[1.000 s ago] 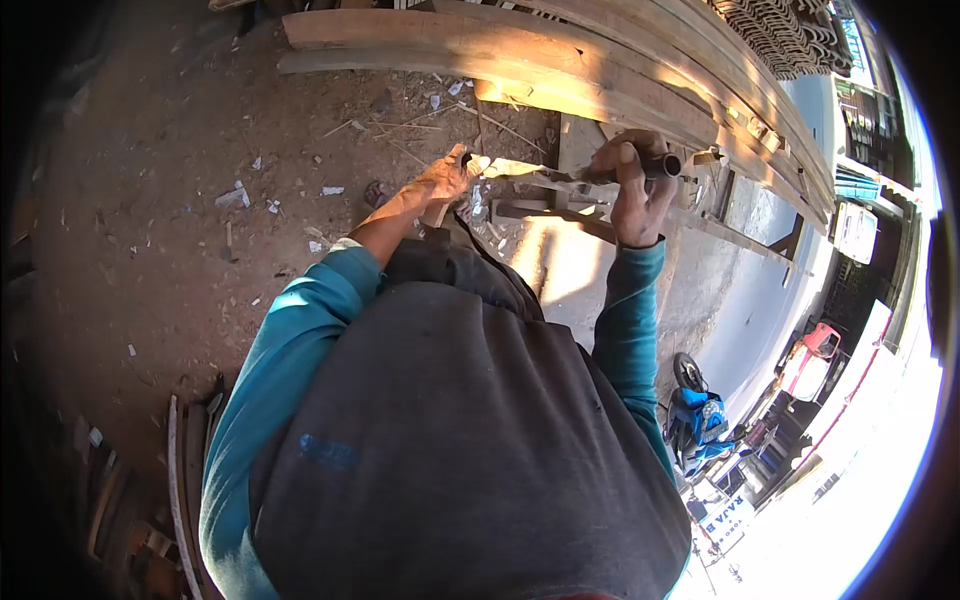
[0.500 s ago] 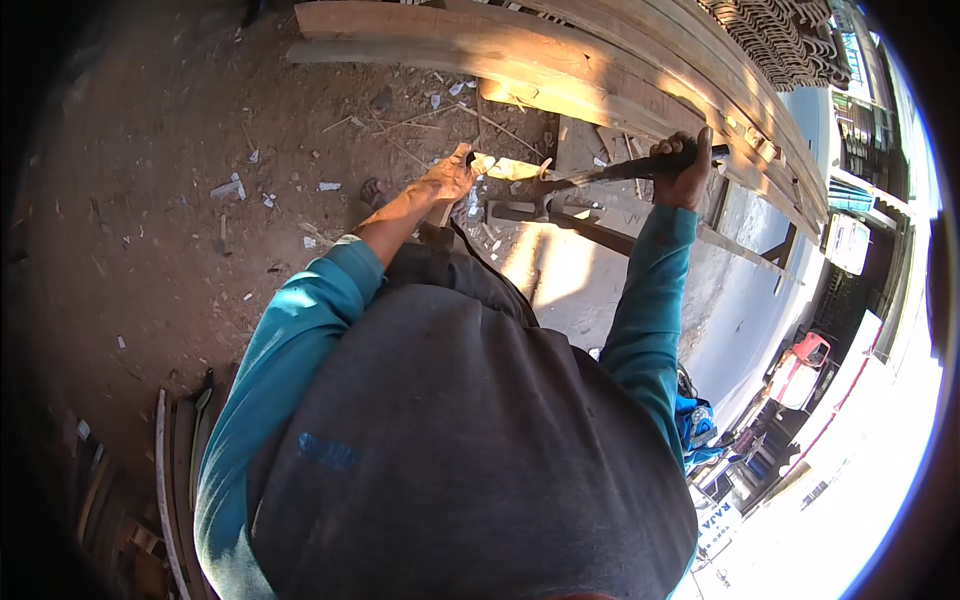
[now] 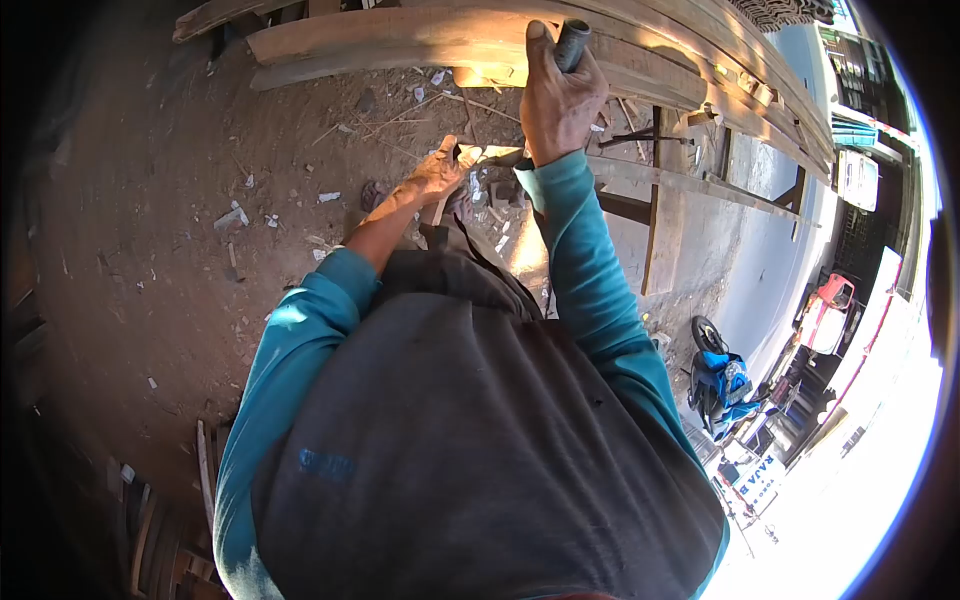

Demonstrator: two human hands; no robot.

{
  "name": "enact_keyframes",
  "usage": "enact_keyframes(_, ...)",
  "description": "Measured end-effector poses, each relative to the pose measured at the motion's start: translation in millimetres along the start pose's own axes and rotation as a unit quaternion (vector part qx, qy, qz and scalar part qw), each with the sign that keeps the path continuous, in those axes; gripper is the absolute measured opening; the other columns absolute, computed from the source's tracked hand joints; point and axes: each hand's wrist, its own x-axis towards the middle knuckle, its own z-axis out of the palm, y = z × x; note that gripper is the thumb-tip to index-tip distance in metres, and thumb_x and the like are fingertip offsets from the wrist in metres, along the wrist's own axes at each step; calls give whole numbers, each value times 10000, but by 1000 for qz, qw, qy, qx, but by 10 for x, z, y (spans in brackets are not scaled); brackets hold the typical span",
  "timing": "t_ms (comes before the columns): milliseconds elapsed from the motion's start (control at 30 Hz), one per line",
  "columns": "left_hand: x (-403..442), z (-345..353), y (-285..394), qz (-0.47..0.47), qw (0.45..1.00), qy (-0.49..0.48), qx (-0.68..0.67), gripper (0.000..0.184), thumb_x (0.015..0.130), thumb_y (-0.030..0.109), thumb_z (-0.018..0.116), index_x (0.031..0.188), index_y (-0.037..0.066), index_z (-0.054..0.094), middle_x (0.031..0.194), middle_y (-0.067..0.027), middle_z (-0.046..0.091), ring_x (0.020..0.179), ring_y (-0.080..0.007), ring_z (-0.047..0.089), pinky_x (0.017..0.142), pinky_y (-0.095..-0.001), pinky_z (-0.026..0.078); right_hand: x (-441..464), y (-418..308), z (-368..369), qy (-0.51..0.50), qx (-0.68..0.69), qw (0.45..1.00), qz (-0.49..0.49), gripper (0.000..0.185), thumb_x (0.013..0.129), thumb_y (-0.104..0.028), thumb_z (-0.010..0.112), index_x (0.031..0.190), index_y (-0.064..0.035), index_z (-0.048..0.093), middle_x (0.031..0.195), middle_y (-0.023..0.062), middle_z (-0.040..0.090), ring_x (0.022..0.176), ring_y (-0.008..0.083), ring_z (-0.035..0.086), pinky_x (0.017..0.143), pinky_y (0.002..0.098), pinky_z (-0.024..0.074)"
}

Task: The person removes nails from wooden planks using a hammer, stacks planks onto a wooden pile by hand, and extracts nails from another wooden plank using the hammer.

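My right hand is closed around the dark ribbed handle of a hammer, raised over the timber. Its head is hidden behind the hand and sleeve. Lower and to the left, my left hand is closed on a flat, narrow, sunlit piece that points right, towards my right sleeve. Whether this piece is wood or a metal blade I cannot tell.
Long timber planks lie across the top. A board and wooden framing stand on the right. Scraps litter the dirt ground. A blue motorbike is parked beside the road, and more wood pieces lie at lower left.
My right hand has swung up and left with the hammer, whose head no longer shows. My left hand stays nearly in place, still on the flat piece. The view has shifted slightly.
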Motion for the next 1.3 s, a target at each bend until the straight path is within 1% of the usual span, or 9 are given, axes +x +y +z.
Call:
enact_keyframes(267,451,398,-774,66,996,63,22,583,982,580,490,1326,111,436,1174,-208,636,1107,-411,619,905,-478,488,-171,-79,360,-65,-105,992,-14,456,871,-467,690,813,-28,577,747,238,644,728,484,612,654,512,491)
enact_keyframes(500,90,-8,-119,12,985,54,164,587,997,453,532,1433,77,417,1335,-278,561,1216,-433,571,985,-487,506,478,452,-876,-171,267,940,130,125,877,-155,597,838,-36,586,689,22,532,560,133,486,535,289,401)
enact_keyframes(567,-9,-21,22,58,964,139,218,621,946,561,567,1400,150,464,1369,-275,538,1212,-447,569,943,-502,521,554,540,-1099,-227,280,923,137,101,871,-139,569,875,-40,587,725,34,536,576,129,477,572,273,405)
enact_keyframes(733,-174,-346,469,28,958,-33,284,809,825,713,610,1405,157,520,1385,-207,557,1233,-402,572,1026,-492,475,224,85,-756,-307,109,945,18,229,874,-211,586,921,10,622,708,64,596,618,183,560,600,315,450)
enact_keyframes(967,319,33,-310,68,966,57,242,605,847,535,688,1254,101,579,1201,-183,653,1097,-329,642,915,-440,513,-420,-364,-142,-379,-136,909,-107,338,841,-298,695,908,8,568,767,258,647,730,455,640,652,485,519)
enact_keyframes(1067,286,151,-304,105,977,113,145,511,877,472,679,1193,83,580,1118,-183,681,1029,-336,663,876,-432,523,-225,-168,-727,-404,-38,904,-136,247,928,-242,600,937,5,589,820,206,706,756,368,697,704,452,562)
enact_keyframes(1167,-106,-16,368,14,952,19,306,563,887,532,659,1261,131,533,1028,-222,702,959,-402,688,828,-492,537,348,491,-1511,-316,230,917,82,224,950,-225,578,939,-2,593,841,178,718,747,317,694,699,425,566)
enact_keyframes(1233,-40,38,351,-42,961,-8,272,836,855,630,641,1508,173,387,1127,-223,690,1049,-376,678,904,-454,539,470,523,-1598,-291,236,923,87,212,965,-215,563,940,-7,596,854,160,726,741,283,693,695,407,569)
enact_keyframes(1300,-49,74,311,0,970,26,244,630,875,558,663,1310,129,506,1048,-231,702,994,-414,678,835,-506,534,279,129,-1259,-322,131,937,11,202,980,-204,548,941,-12,599,868,141,734,734,248,691,692,389,571)
